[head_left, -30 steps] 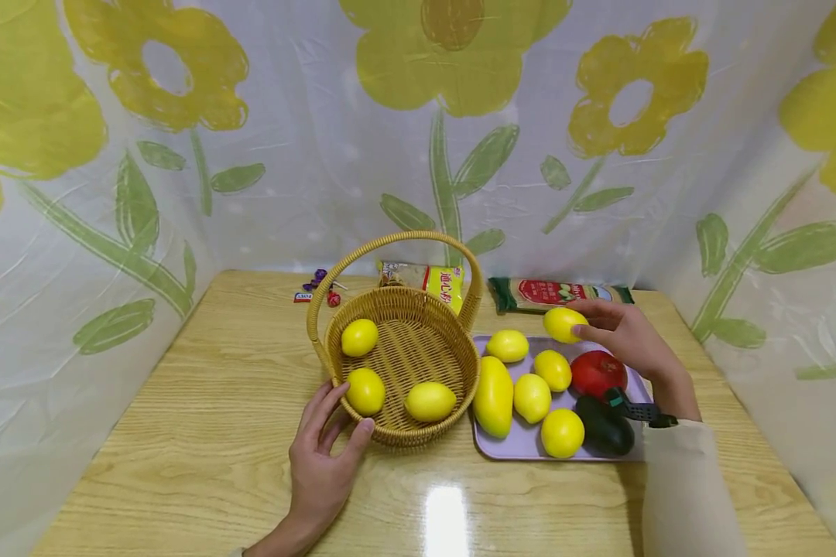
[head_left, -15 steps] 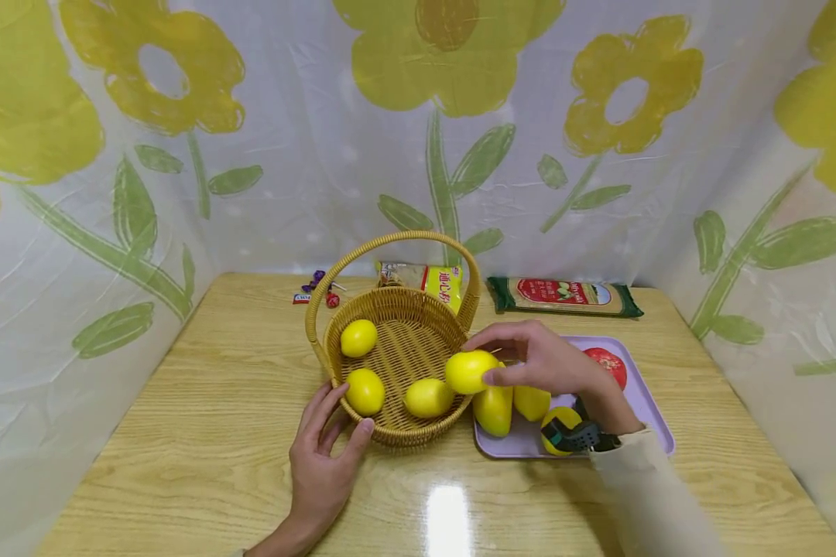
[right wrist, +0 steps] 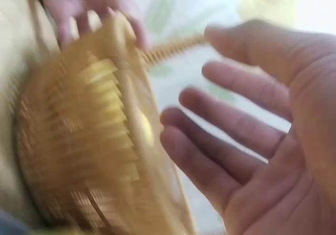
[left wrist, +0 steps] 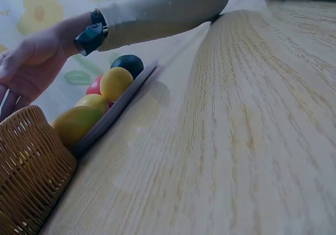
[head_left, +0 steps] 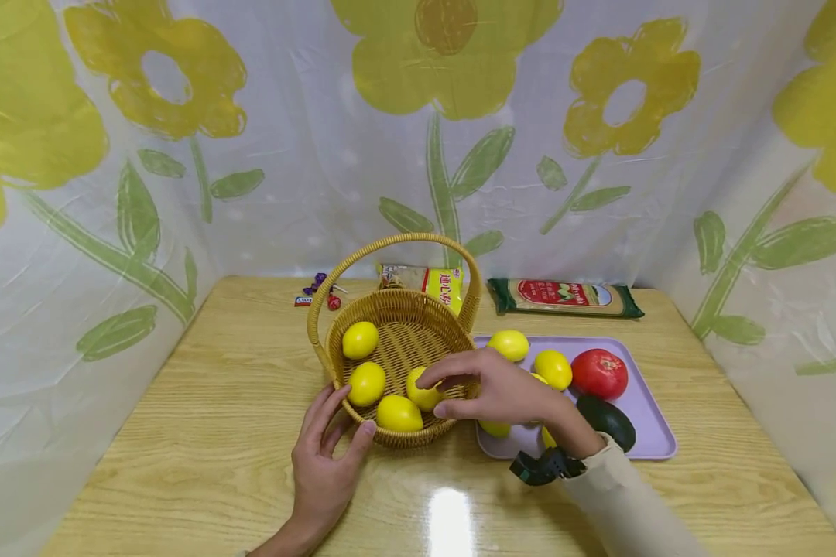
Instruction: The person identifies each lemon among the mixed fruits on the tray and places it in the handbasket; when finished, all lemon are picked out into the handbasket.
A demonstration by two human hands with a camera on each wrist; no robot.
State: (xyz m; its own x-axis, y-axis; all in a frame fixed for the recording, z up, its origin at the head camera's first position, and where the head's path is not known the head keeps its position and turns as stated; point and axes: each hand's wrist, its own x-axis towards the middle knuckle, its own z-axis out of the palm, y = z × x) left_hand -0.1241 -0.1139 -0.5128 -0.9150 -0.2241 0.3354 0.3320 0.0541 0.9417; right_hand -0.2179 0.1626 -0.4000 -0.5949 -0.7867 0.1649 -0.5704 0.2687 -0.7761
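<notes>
Right hand (head_left: 501, 391) is over the wicker basket (head_left: 453, 329), fingers spread and loose, holding nothing, fingertips at a lemon (head_left: 423, 389) lying inside the near right. Left hand (head_left: 323, 460) rests open against the basket's front rim, steadying it.

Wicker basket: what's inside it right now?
Four yellow lemons lie inside the wicker basket. The right hand reaches over the rim, fingers at one lemon, hiding part of it. The left hand touches the basket's outside.
</notes>
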